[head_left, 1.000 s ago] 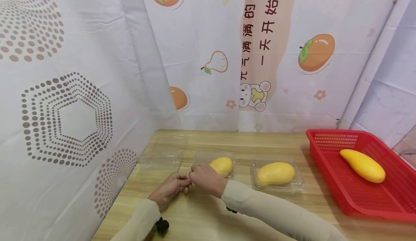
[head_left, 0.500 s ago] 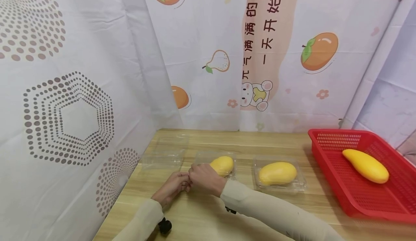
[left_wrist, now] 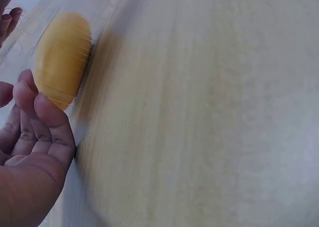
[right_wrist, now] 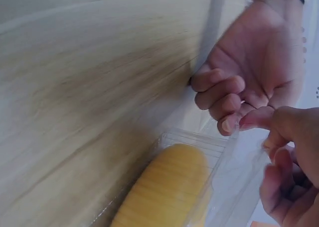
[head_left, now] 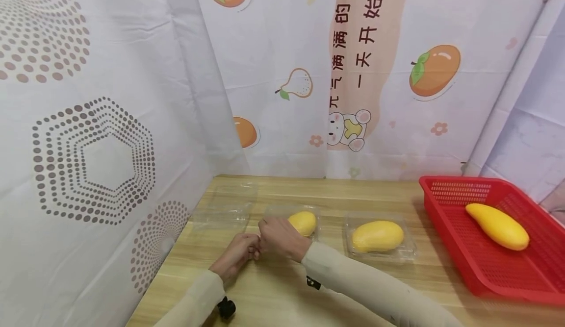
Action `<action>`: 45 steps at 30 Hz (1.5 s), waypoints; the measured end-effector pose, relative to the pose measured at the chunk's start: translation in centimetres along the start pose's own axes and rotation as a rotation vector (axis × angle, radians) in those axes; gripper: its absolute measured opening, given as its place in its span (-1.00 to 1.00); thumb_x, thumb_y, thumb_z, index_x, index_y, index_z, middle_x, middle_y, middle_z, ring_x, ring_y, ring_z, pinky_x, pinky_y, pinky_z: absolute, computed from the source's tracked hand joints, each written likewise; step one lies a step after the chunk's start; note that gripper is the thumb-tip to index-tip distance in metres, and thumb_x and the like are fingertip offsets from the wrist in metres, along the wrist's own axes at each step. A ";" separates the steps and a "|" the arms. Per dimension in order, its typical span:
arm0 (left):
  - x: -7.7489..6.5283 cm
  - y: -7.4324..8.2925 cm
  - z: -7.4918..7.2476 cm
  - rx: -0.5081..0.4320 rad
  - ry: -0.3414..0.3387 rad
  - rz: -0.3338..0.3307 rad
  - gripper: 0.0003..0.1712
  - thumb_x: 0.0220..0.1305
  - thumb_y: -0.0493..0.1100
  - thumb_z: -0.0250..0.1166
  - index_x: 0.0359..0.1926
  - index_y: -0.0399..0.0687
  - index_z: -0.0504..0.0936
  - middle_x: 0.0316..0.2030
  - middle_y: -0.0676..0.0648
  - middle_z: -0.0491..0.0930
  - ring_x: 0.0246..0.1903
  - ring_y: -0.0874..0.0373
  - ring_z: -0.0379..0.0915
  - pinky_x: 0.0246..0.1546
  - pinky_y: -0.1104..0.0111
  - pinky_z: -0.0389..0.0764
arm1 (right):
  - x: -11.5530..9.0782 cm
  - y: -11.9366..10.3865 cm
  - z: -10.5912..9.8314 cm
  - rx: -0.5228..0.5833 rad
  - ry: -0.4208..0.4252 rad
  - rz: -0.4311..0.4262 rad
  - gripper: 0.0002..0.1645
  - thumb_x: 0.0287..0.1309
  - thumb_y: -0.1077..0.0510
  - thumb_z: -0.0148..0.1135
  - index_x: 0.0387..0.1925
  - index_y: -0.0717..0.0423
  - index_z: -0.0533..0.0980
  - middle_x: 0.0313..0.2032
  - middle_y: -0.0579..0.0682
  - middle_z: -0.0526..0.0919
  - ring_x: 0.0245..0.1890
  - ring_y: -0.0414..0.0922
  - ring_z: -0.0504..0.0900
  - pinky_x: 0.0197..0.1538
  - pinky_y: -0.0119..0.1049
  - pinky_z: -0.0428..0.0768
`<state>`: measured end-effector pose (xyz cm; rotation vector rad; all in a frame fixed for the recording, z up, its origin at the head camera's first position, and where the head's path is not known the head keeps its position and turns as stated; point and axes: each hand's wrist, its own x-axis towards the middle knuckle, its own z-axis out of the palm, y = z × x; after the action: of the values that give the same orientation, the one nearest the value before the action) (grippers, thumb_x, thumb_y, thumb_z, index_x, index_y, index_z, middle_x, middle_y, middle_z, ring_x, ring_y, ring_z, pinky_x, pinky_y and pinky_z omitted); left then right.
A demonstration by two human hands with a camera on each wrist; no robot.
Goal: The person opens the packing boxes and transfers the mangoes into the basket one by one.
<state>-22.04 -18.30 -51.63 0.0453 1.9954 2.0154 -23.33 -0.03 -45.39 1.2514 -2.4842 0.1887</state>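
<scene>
A clear plastic clamshell box (right_wrist: 227, 182) holds a yellow mango (head_left: 303, 223), which also shows in the left wrist view as a yellow mango (left_wrist: 64, 57). At the box's near left end, my left hand (head_left: 238, 254) pinches its edge, with the other fingers curled. My right hand (head_left: 282, 238) meets it there and covers part of the box in the head view. In the right wrist view, the right hand (right_wrist: 294, 172) pinches the clear lid's edge between thumb and fingers, close beside the left hand (right_wrist: 254, 72). Whether the lid's rim is fastened I cannot tell.
Right of my hands stands another clear box (head_left: 408, 251) with a yellow mango (head_left: 377, 235). A red basket (head_left: 459, 256) at the right holds one more mango (head_left: 499, 226). An opened clear box (head_left: 222, 214) lies at the back left, near the curtain (head_left: 176, 136).
Both hands stay at the same end of the box. The right hand has lifted slightly, and the left wrist has shifted a little to the right. Boxes and mangoes keep their places.
</scene>
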 end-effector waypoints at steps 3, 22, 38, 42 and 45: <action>0.0 -0.1 0.0 0.003 -0.012 -0.003 -0.79 0.25 -0.32 0.13 -0.44 -0.23 0.67 -0.41 -0.07 0.65 -0.48 0.18 0.49 -0.36 0.37 0.57 | -0.1 0.2 0.0 0.044 0.007 -0.002 -0.71 0.06 0.27 0.41 -0.57 0.01 0.43 -0.57 -0.19 0.33 -0.58 -0.30 0.24 -0.56 -0.51 0.26; 0.1 -0.5 0.0 0.018 -0.021 -0.007 -0.79 0.38 -0.31 0.18 -0.22 -0.37 0.71 -0.35 -0.09 0.66 -0.43 0.19 0.48 -0.38 0.42 0.55 | -1.8 0.1 0.5 -0.124 0.087 -0.054 -0.75 0.34 0.21 0.30 -0.48 0.01 0.50 -0.52 -0.17 0.39 -0.62 -0.32 0.21 -0.65 -0.53 0.19; 0.2 -0.3 -0.4 0.036 -0.068 -0.008 -0.65 0.48 -0.19 0.24 -0.04 -0.51 0.64 -0.33 -0.09 0.66 -0.37 0.22 0.49 -0.37 0.46 0.54 | -4.6 1.2 -0.5 -0.306 0.054 -0.039 -0.84 0.31 0.25 0.37 -0.38 0.01 0.56 -0.42 -0.12 0.51 -0.55 -0.25 0.45 -0.69 -0.41 0.33; 0.2 -0.2 -0.3 0.044 -0.076 -0.004 -0.65 0.48 -0.19 0.24 -0.05 -0.51 0.64 -0.34 -0.07 0.66 -0.38 0.23 0.49 -0.38 0.47 0.54 | -5.1 1.6 -0.7 -0.302 0.076 -0.039 -0.85 0.27 0.26 0.38 -0.38 0.01 0.58 -0.42 -0.12 0.54 -0.54 -0.24 0.48 -0.68 -0.41 0.34; 0.2 -0.1 -0.3 0.042 -0.081 -0.003 -0.65 0.47 -0.18 0.26 -0.06 -0.52 0.64 -0.35 -0.07 0.66 -0.39 0.23 0.49 -0.38 0.47 0.54 | -5.5 1.8 -0.8 -0.305 0.083 -0.038 -0.89 0.24 0.28 0.38 -0.36 0.03 0.61 -0.39 -0.12 0.57 -0.52 -0.22 0.51 -0.65 -0.41 0.38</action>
<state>-22.29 -18.56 -51.75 0.1313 1.9865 1.9381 -21.55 5.39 -46.63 1.1359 -2.3098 -0.1409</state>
